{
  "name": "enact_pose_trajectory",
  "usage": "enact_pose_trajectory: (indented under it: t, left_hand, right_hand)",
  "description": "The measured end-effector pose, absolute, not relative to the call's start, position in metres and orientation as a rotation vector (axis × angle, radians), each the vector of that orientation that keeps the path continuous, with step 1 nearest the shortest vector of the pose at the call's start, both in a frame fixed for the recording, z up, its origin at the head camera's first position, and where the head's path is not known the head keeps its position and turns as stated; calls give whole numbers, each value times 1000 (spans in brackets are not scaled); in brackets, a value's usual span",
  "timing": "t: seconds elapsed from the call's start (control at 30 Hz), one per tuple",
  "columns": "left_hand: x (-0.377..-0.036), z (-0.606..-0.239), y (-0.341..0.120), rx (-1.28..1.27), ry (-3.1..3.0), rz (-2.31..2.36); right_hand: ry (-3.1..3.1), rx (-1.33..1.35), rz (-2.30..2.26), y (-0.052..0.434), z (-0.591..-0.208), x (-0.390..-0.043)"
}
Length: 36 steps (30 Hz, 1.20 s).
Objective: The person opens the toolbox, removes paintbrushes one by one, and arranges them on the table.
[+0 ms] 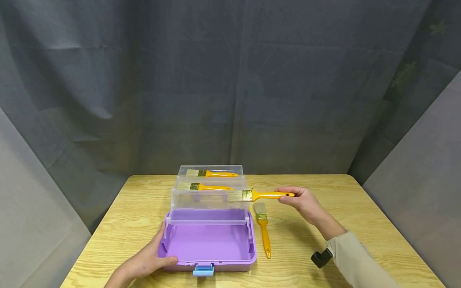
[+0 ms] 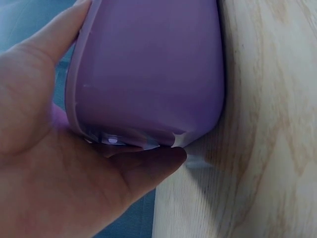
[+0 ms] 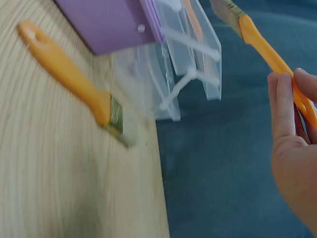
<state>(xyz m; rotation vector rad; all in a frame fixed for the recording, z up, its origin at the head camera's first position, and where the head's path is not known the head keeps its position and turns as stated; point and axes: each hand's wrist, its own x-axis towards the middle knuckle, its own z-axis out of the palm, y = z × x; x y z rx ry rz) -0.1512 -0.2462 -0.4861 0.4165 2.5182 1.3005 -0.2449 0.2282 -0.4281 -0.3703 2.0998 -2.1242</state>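
A purple storage box (image 1: 209, 244) stands open on the wooden table (image 1: 360, 224), with clear tiered trays (image 1: 210, 192) raised behind it. My left hand (image 1: 145, 262) grips the box's front left corner (image 2: 148, 79), thumb over the rim. My right hand (image 1: 306, 202) pinches the end of a yellow-handled paintbrush (image 1: 257, 195) and holds it level beside the trays' right side (image 3: 262, 44). Two more brushes lie in the trays: one on top (image 1: 212, 173), one lower (image 1: 203, 187). Another brush (image 1: 263, 232) lies on the table right of the box (image 3: 74, 87).
A blue latch (image 1: 203, 270) sits at the box's front edge. A black wrist camera mount (image 1: 321, 258) hangs under my right sleeve. Grey curtain surrounds the table on three sides.
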Motion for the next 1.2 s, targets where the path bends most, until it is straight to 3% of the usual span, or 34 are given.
enact_pose_trajectory:
  t: [0.33, 0.97, 1.2]
  left_hand:
    - [-153, -486, -246, 418, 2515, 1309]
    - [-154, -486, -246, 361, 2509, 1281]
    - [-154, -488, -248, 336, 2508, 1257]
  right_hand:
    - [1875, -424, -2249, 279, -448, -243]
    - [1884, -95, -2295, 327, -483, -246]
    - [2163, 53, -2140, 328, -495, -249]
